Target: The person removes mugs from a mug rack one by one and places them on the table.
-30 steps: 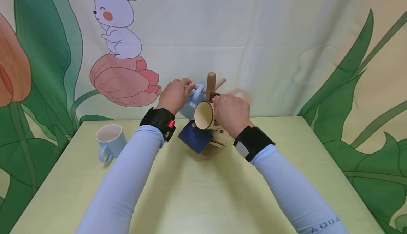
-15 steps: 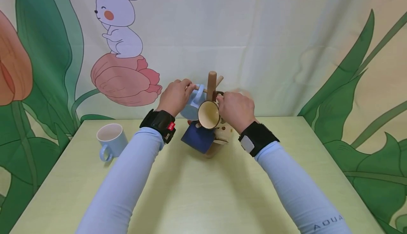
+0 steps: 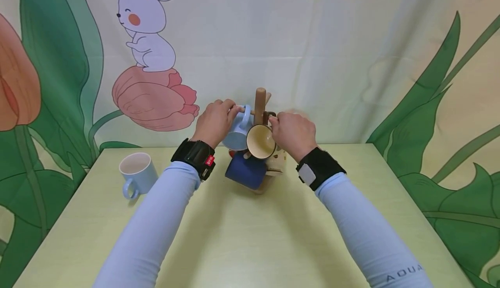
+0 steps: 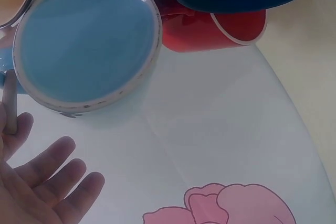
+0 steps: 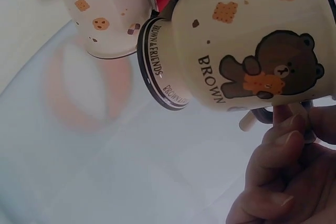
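A wooden mug tree (image 3: 260,105) carries several mugs. My left hand (image 3: 214,123) pinches the end of a wooden peg (image 4: 9,103) from which a light blue mug (image 4: 86,40) hangs; its other fingers stay spread. My right hand (image 3: 294,134) pinches a peg (image 5: 301,111) beside the dark handle of a cream mug with a brown bear (image 5: 252,51). That mug's mouth faces the head camera. Lower on the tree hang a dark blue mug (image 3: 246,170), a red mug (image 4: 210,32) and a second cream mug with biscuit prints (image 5: 107,14).
Another light blue mug (image 3: 140,175) stands upright on the left of the pale table (image 3: 250,236), its handle toward the front. A printed curtain (image 3: 312,62) with a rabbit and flowers hangs right behind the table.
The mug tree has turned: the cream mug and dark blue mug have swung to the right, and the rear peg to the left. My right hand moved right with its peg; my left barely shifted.
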The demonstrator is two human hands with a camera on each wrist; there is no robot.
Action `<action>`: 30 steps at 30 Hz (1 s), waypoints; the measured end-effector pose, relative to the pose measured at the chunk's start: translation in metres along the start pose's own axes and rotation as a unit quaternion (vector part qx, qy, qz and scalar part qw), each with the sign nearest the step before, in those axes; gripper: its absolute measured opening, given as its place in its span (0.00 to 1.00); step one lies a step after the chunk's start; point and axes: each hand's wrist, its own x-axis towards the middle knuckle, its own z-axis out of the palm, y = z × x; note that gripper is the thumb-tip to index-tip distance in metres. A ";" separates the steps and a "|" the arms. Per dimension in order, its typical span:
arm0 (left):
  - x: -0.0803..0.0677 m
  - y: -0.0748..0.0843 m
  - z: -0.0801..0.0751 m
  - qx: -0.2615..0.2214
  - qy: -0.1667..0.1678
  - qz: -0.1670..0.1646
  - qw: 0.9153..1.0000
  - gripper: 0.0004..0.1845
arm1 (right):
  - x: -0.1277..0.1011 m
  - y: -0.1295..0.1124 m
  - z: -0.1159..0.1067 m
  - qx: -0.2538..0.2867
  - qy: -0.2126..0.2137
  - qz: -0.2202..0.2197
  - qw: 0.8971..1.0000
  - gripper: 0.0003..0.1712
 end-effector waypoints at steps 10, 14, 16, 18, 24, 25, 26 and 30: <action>-0.004 0.003 -0.001 -0.011 0.001 0.002 1.000 0.21 | 0.002 0.006 -0.005 0.019 -0.008 -0.005 1.000 0.23; -0.006 0.003 0.001 -0.019 0.007 0.004 1.000 0.21 | 0.003 0.008 -0.005 0.028 -0.013 -0.003 1.000 0.22; -0.006 0.003 0.002 -0.018 0.011 0.006 1.000 0.21 | 0.003 0.009 -0.005 0.031 -0.014 -0.002 0.999 0.22; -0.007 0.003 0.003 -0.018 0.015 0.008 1.000 0.21 | 0.004 0.010 -0.005 0.032 -0.015 0.000 0.999 0.23; -0.009 0.003 0.005 -0.013 0.026 0.010 1.000 0.21 | 0.007 0.012 -0.005 0.037 -0.022 -0.003 0.999 0.23; -0.010 0.003 0.005 -0.013 0.028 0.009 0.999 0.21 | 0.008 0.012 -0.005 0.039 -0.025 -0.002 0.999 0.22; -0.010 0.004 0.005 -0.012 0.029 0.008 0.999 0.21 | 0.008 0.013 -0.005 0.040 -0.029 -0.001 0.999 0.22; -0.012 0.006 0.005 -0.006 0.032 0.008 0.999 0.21 | 0.011 0.015 -0.006 0.045 -0.043 0.006 0.998 0.22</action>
